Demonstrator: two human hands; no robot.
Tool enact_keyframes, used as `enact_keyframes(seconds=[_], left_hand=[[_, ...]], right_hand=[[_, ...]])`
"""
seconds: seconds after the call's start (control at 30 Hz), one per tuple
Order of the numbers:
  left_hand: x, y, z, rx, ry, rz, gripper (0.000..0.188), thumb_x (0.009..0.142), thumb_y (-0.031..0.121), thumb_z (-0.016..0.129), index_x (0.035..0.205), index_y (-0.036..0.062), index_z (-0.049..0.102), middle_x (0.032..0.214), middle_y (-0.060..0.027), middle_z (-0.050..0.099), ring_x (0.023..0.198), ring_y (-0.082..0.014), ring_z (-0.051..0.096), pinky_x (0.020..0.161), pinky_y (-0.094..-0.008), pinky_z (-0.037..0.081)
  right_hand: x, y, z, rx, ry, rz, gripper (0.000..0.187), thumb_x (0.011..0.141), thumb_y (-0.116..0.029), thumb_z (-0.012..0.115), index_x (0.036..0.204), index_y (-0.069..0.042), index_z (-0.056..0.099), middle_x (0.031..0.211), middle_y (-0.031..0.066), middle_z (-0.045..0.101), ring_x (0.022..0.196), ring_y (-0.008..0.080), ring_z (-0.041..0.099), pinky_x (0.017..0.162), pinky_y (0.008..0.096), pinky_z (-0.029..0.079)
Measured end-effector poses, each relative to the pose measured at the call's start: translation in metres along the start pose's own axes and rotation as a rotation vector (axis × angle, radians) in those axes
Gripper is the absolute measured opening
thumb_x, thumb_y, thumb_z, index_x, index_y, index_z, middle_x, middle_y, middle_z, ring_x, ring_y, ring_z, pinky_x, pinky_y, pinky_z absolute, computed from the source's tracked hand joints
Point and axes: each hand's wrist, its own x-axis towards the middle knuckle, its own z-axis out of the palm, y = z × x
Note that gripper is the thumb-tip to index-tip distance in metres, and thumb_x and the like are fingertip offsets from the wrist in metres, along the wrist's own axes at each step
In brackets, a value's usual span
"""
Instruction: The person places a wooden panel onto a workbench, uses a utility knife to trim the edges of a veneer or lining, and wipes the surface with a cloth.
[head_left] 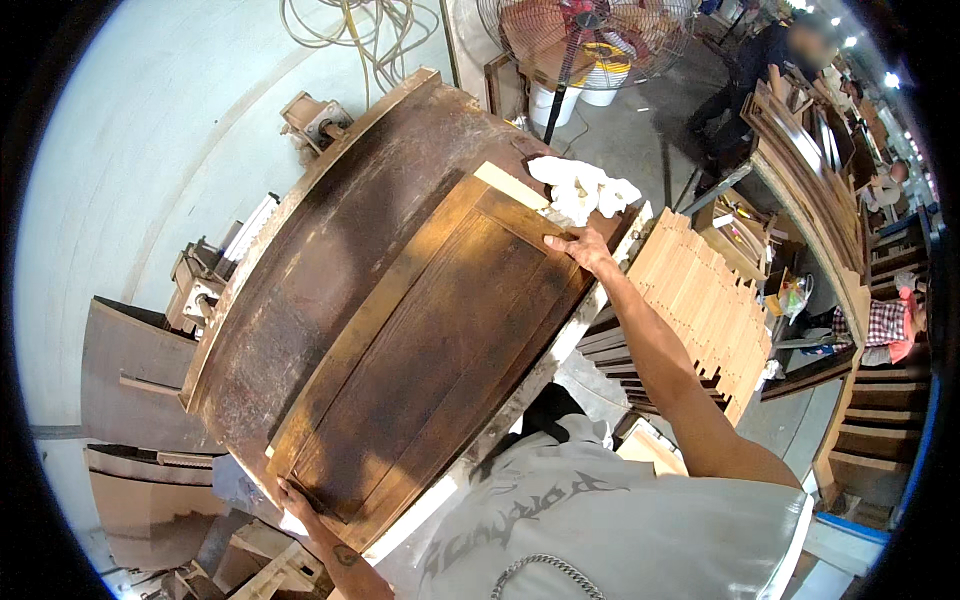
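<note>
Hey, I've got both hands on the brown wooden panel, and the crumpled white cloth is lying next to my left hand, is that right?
Not quite: the head view shows the crumpled white cloth lying next to your right hand, not your left hand. Both hands are on the brown wooden panel, as you say.

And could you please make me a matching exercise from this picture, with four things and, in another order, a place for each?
1. dark brown framed wooden panel
2. crumpled white cloth
3. round black wire-caged fan
4. thin looped pale cable

A. in front of round white buckets
B. against a pale blue surface
C. touched by the left hand and right hand
D. just beyond the right hand

Pairs: 1-C, 2-D, 3-A, 4-B
</note>
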Motion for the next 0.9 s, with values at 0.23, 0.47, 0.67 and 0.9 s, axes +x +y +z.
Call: enact_keyframes(seconds=[0.23,0.47,0.67,0.9], left_hand=[[0.01,0.007,0.004,0.161,-0.064,-0.243,0.054,0.094,0.047,0.045,0.104,-0.0054,0.056,0.079,-0.0125,0.054,0.073,-0.0204,0.045,0.072,-0.0338,0.041],[-0.029,0.012,-0.008,0.225,-0.082,-0.313,0.064,0.09,0.052,0.049,0.108,-0.0083,0.057,0.095,-0.0177,0.063,0.086,-0.0295,0.056,0.081,-0.0376,0.043],[-0.037,0.033,-0.014,0.021,-0.091,-0.283,0.071,0.086,0.055,0.053,0.11,-0.0116,0.056,0.099,-0.0203,0.064,0.087,-0.0289,0.059,0.079,-0.0363,0.046],[-0.043,0.069,0.021,0.175,-0.097,-0.218,0.068,0.089,0.052,0.051,0.105,-0.0132,0.059,0.097,-0.0221,0.064,0.084,-0.0295,0.062,0.073,-0.037,0.051]], right_hand=[[0.015,0.007,0.012,-0.168,0.294,0.032,0.063,0.086,-0.055,0.048,0.09,0.006,0.065,0.094,0.0258,0.063,0.092,0.0383,0.061,0.083,0.0444,0.048],[-0.018,0.008,0.006,-0.272,0.307,0.027,0.066,0.089,-0.056,0.041,0.087,0.006,0.065,0.089,0.0299,0.062,0.092,0.044,0.059,0.082,0.0465,0.048],[-0.063,0.01,-0.022,-0.186,0.145,-0.106,0.066,0.092,-0.055,0.034,0.102,0.004,0.061,0.1,0.0274,0.061,0.099,0.0434,0.056,0.086,0.0476,0.044],[-0.072,0.006,-0.03,-0.272,0.097,0.13,0.052,0.094,-0.042,0.032,0.1,-0.002,0.064,0.104,0.0202,0.063,0.099,0.0351,0.059,0.087,0.0453,0.045]])
